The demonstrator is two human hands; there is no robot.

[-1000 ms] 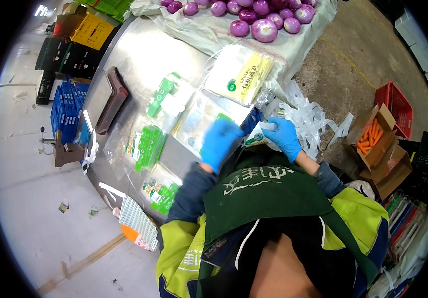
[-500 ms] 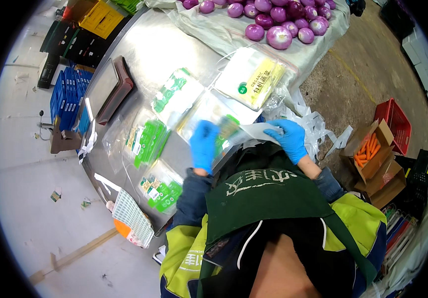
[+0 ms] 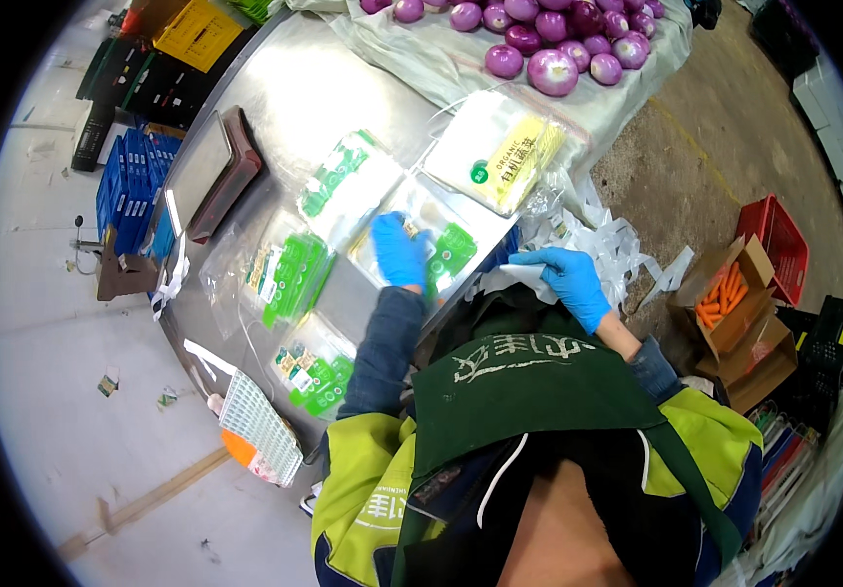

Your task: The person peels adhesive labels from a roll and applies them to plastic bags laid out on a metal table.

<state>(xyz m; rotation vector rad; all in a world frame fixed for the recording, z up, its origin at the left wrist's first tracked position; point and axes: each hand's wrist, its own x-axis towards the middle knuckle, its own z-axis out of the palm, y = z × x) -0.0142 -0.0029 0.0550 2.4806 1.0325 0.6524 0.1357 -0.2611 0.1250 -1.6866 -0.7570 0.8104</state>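
Note:
My left hand (image 3: 399,254), in a blue glove, lies over a stack of clear plastic bags with green print (image 3: 451,252). Its thumb stands apart from the fingers, whose tips are partly hidden. Close to my apron, my blue-gloved right hand (image 3: 573,284) pinches a white paper-like strip (image 3: 524,277) between thumb and fingers. Left of my left hand are more green-printed bags (image 3: 294,274), and another green-printed stack (image 3: 348,181) is just beyond it. A yellow-and-white stack of bags (image 3: 495,152) sits farther right on the metal table (image 3: 275,88).
Purple onions (image 3: 552,71) are heaped on a pale sheet at the table's far end. A flat scale-like device (image 3: 211,181) stands at the left edge. White strips (image 3: 607,245) hang over the right edge. Carrots (image 3: 725,293) fill a cardboard box beside a red crate (image 3: 776,249).
My left hand has moved away from my body and off the white strip, onto the green-printed bags. The strip now stays with my right hand, which has shifted slightly nearer to me.

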